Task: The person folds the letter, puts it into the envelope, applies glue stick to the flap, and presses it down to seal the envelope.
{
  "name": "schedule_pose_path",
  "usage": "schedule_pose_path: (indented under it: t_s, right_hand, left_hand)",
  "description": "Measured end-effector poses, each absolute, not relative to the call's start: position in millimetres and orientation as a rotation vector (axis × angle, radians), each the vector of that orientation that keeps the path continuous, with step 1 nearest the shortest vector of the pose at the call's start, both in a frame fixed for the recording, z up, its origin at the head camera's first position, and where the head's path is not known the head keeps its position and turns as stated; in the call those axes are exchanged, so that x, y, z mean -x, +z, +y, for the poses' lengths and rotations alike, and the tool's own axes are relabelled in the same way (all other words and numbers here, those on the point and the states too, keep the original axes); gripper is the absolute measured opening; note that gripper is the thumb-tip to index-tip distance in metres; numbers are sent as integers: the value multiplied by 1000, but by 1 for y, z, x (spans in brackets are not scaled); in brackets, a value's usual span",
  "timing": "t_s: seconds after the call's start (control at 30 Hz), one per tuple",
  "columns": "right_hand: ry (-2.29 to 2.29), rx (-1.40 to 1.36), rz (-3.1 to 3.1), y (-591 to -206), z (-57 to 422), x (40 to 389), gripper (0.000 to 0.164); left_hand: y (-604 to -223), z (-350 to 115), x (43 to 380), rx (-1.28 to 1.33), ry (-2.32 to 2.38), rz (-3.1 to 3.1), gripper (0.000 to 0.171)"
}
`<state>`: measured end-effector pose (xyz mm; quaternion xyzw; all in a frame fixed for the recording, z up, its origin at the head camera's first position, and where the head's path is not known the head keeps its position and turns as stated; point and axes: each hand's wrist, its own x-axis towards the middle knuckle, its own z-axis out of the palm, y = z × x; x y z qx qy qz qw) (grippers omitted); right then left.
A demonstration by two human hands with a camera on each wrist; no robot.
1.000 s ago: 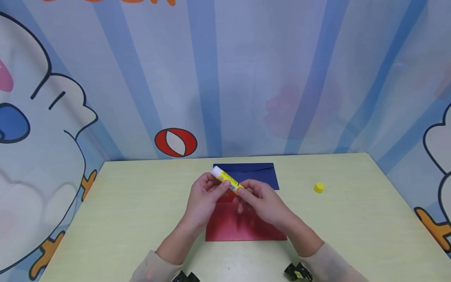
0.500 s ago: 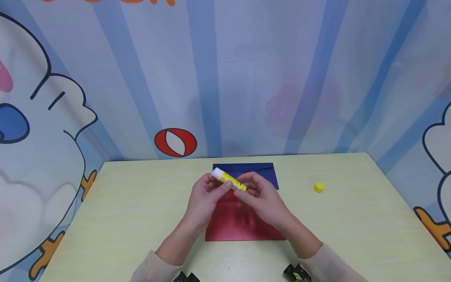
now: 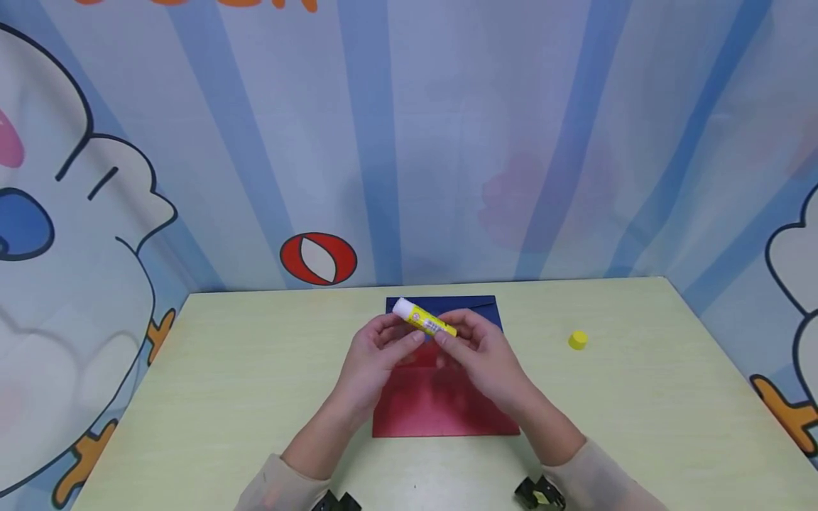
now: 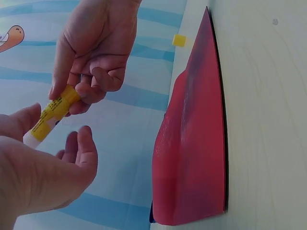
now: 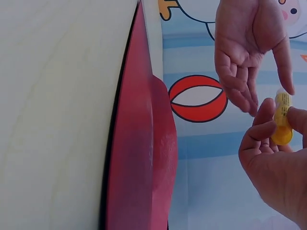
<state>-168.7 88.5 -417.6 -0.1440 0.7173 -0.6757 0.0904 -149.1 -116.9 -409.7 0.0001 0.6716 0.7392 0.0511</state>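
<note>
A yellow glue stick (image 3: 427, 321) with a white end tilts in the air between both hands. My left hand (image 3: 380, 353) pinches it near the white end, thumb in front. With thumb and fingertips, my right hand (image 3: 483, 355) grips its yellow base. In the right wrist view the base (image 5: 282, 136) sits between that thumb and the curled fingers. Below the hands lies a red envelope (image 3: 441, 411), its flap (image 4: 165, 158) raised a little off the table. A dark blue envelope (image 3: 441, 304) lies behind it, partly hidden by the hands and glue stick.
A small yellow cap (image 3: 578, 340) stands on the pale table (image 3: 639, 404) to the right. A printed blue-striped backdrop (image 3: 441, 142) rises right behind the table's far edge and along its sides. Black wrist devices (image 3: 540, 492) show at the bottom.
The glue stick has shifted slightly right and lies flatter than a second ago. My right fingers have moved their hold along its base, and my left hand has moved a little right.
</note>
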Motion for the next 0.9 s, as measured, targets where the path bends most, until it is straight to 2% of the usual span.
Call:
schedule_pose_path:
  t_s: [0.23,0.5,0.67,0.9]
  right_hand:
    - [-2039,382,2129,-414,96,175,34]
    - [-2004,364,2205,-410,105,178,35]
    - [-1964,346,2229,-408,116,178,36]
    - [-1797,335,2359,-407,134,174,37]
  left_hand:
    - [-407,-124,149,-107,1937,2444,70]
    - [-413,-146,147,-334,1123,2906,87]
    - [-426,-163,145,-465,761,2939,87]
    - [-439,-170,144,-500,539,2905,88]
